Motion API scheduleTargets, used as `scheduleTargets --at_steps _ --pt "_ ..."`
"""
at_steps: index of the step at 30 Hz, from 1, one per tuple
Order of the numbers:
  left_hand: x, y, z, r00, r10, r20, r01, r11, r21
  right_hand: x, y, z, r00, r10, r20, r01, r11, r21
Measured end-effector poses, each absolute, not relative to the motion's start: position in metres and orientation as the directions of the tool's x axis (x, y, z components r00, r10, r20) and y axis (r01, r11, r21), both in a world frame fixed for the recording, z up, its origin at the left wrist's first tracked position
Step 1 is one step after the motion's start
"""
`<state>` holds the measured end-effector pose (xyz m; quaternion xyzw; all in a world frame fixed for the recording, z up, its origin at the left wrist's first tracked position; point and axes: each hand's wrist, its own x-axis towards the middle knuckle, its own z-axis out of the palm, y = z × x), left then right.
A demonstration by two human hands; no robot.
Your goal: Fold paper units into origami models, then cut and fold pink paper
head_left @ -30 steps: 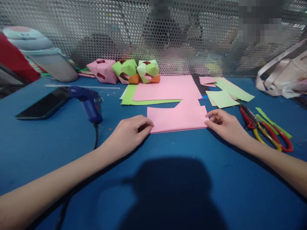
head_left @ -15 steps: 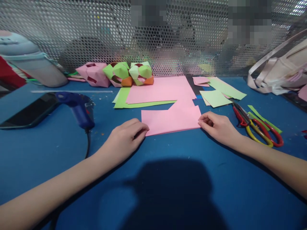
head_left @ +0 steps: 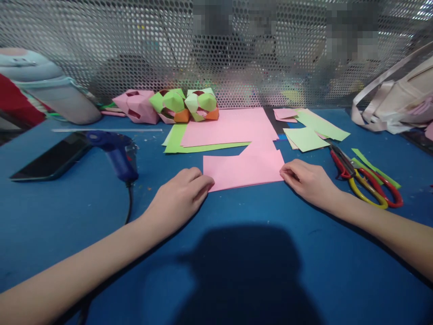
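A folded sheet of pink paper [head_left: 243, 169] lies on the blue table [head_left: 142, 271] in front of me, its long straight fold toward me. My left hand [head_left: 181, 192] grips its near left corner with thumb and fingers pressed together. At the near right corner my right hand [head_left: 307, 180] pinches the paper in the same manner. Beyond it, partly overlapped, lie a larger pink sheet [head_left: 230, 126] and a green sheet [head_left: 179, 144].
Left are a blue glue gun [head_left: 120, 158], a phone [head_left: 50, 155] and a bottle [head_left: 57, 90]. Folded paper shapes [head_left: 169, 104] stand by the perforated metal screen [head_left: 128, 40]. Right are pale green pieces [head_left: 306, 137], scissors [head_left: 372, 180], green strips [head_left: 375, 167] and a pale bag [head_left: 402, 99].
The view has shifted slightly, so most things appear a little farther right. Both hands stay at the two near corners of the folded pink paper.
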<state>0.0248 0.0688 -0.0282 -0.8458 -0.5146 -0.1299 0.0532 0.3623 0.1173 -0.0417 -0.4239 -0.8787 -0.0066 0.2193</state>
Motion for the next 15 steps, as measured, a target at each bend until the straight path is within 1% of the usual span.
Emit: scheduleTargets --at_steps 4,6,7,9,11,13,15 --pt "0.028 0.067 -0.022 0.422 0.838 0.347 0.904 -0.419 -0.087 0.361 0.115 -0.043 -0.522 0.737 0.430 0.789 0.609 -0.087" --pt "0.029 0.070 -0.020 0.492 0.787 0.373 0.866 -0.485 -0.119 0.358 0.112 -0.041 -0.511 0.726 0.460 0.819 0.574 0.005" --pt "0.029 0.071 -0.019 0.542 0.758 0.363 0.836 -0.532 -0.136 0.357 0.111 -0.038 -0.531 0.710 0.463 0.821 0.566 0.074" --pt "0.031 0.075 -0.017 0.635 0.711 0.301 0.770 -0.615 -0.171 0.353 0.110 -0.032 -0.632 0.646 0.427 0.769 0.591 0.245" --pt "0.034 0.077 -0.014 0.681 0.700 0.214 0.732 -0.650 -0.203 0.349 0.109 -0.024 -0.758 0.547 0.355 0.652 0.643 0.401" --pt "0.039 0.077 -0.011 0.683 0.717 0.139 0.726 -0.648 -0.230 0.346 0.110 -0.018 -0.838 0.463 0.290 0.545 0.676 0.496" --pt "0.045 0.075 -0.007 0.674 0.733 0.092 0.727 -0.636 -0.258 0.342 0.112 -0.014 -0.873 0.420 0.248 0.484 0.686 0.543"
